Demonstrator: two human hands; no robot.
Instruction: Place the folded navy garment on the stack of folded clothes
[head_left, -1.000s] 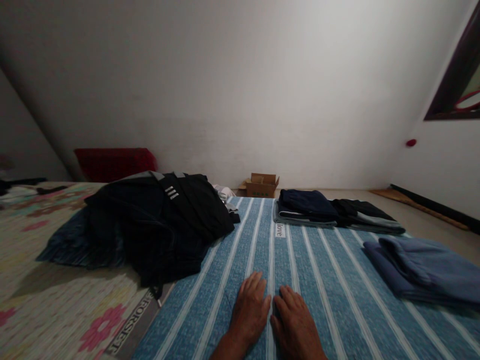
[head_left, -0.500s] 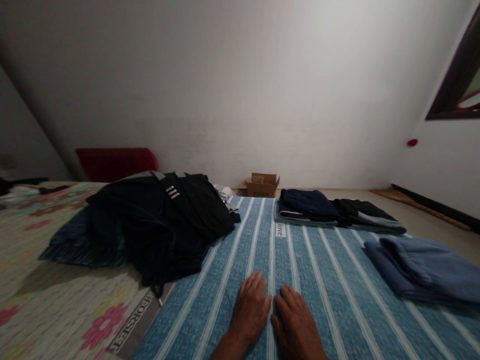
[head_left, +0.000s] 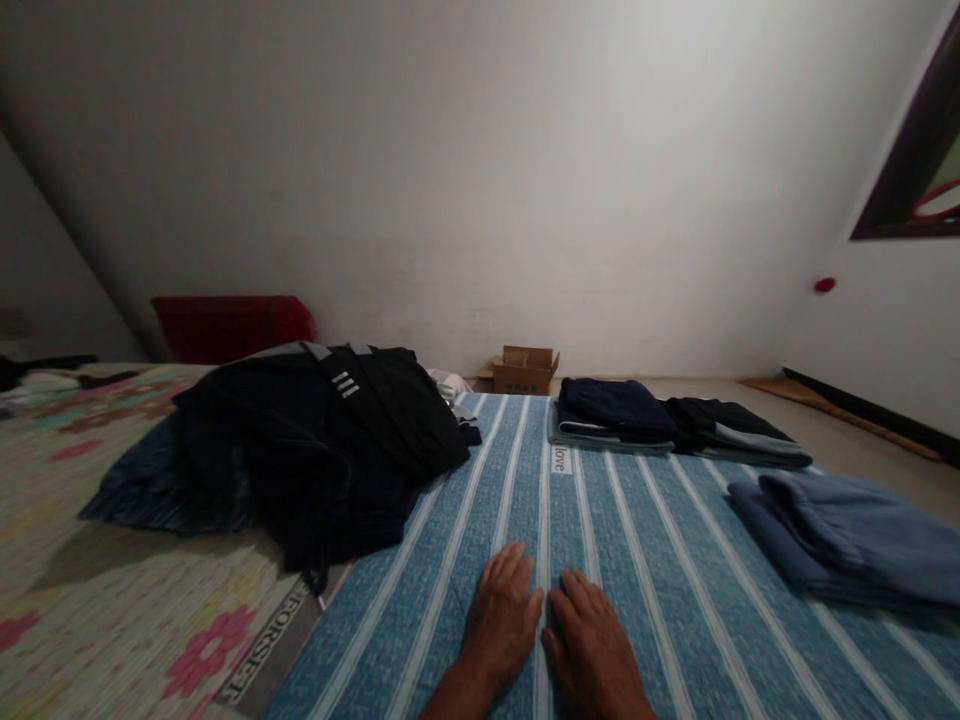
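Observation:
My left hand (head_left: 502, 610) lies palm down on the blue and white striped cloth (head_left: 465, 560), fingers stretched forward. Close beside it, my right hand (head_left: 592, 640) rests flat on the same cloth, its thumb near the left one. Neither hand holds anything. To the left is a heaped pile of dark clothes (head_left: 322, 450), with a black piece bearing white stripes on top and a frayed denim piece at its left side. Folded blue trousers or similar garments (head_left: 855, 540) lie to the right. Farther back sit a folded navy stack (head_left: 615, 410) and a folded black and grey stack (head_left: 742, 430).
A flowered quilt (head_left: 150, 600) spreads under the pile on the left. An open cardboard box (head_left: 525, 372) stands beyond the cloth's far edge, by the wall. A red object (head_left: 232, 328) is at the back left. White items lie behind the pile.

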